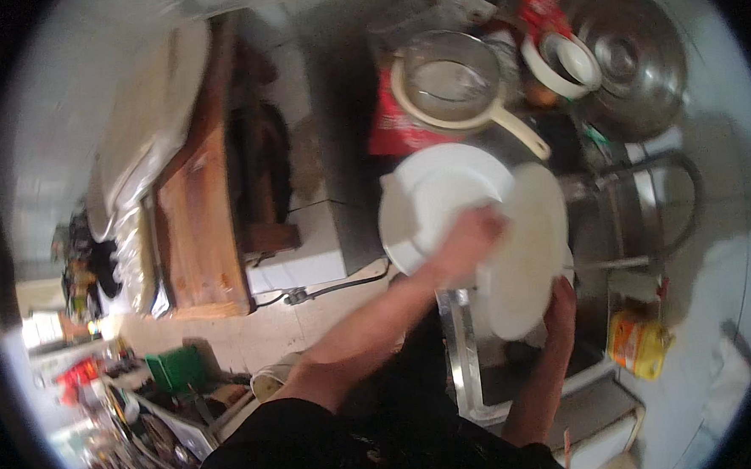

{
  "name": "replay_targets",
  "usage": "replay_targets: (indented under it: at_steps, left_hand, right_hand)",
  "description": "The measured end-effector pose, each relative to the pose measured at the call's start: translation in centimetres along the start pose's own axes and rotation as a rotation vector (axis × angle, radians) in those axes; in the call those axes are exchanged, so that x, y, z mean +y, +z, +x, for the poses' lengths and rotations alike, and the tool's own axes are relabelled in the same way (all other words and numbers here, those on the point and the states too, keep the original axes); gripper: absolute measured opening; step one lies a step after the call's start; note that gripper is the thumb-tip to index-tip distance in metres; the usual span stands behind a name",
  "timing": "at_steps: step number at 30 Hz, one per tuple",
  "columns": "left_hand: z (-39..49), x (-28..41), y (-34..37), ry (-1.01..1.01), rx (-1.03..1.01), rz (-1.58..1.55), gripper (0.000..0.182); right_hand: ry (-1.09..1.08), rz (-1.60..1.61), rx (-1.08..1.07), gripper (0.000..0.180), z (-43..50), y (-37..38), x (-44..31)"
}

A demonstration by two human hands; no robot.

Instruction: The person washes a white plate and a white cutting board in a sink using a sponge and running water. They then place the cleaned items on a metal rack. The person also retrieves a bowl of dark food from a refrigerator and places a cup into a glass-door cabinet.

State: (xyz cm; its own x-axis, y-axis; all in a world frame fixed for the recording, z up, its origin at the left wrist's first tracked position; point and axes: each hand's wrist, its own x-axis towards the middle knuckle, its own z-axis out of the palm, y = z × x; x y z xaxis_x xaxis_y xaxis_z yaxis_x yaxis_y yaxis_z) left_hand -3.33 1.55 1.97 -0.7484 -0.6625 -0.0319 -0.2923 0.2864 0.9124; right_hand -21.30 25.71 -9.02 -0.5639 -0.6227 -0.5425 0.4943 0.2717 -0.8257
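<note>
My left hand point(474, 237) is blurred over a white plate or shallow bowl point(446, 180), near the left side of a pale oval dish or lid point(529, 245); its fingers are too blurred to tell their grip. The pale oval thing is tilted and blurred. At its lower right edge my right hand point(560, 298) is closed on it. Part of another white rim shows behind the oval thing. Under both hands lies a metal-framed sink or basin point(465, 357), partly hidden.
A cream-handled strainer point(457, 90) rests above the plate beside a red bag. White bowls point(562, 84) and a big metal lid or basin point(627, 62) stand at the upper right. A faucet hose point(691, 186), a yellow jug point(639, 345) and a wooden board point(197, 231) flank the work area.
</note>
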Motion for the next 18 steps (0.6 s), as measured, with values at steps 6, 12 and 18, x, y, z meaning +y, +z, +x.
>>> replay_targets:
  at_steps: [6,12,18]
  left_hand:
    - [-0.3,-8.0,-9.1,-0.421,0.15,0.053,0.02]
    - [-0.4,-11.5,-9.9,-0.387,0.271,0.452,0.026]
    - [-0.4,-9.2,-10.5,-0.241,0.319,0.578,0.017]
  right_hand:
    - [0.007,-0.106,-0.152,0.017,0.5,7.4,-3.0]
    - [0.07,0.019,-0.145,0.024,1.7,6.9,1.3]
    - [0.241,-1.094,0.571,0.038,-1.6,-8.3,14.2]
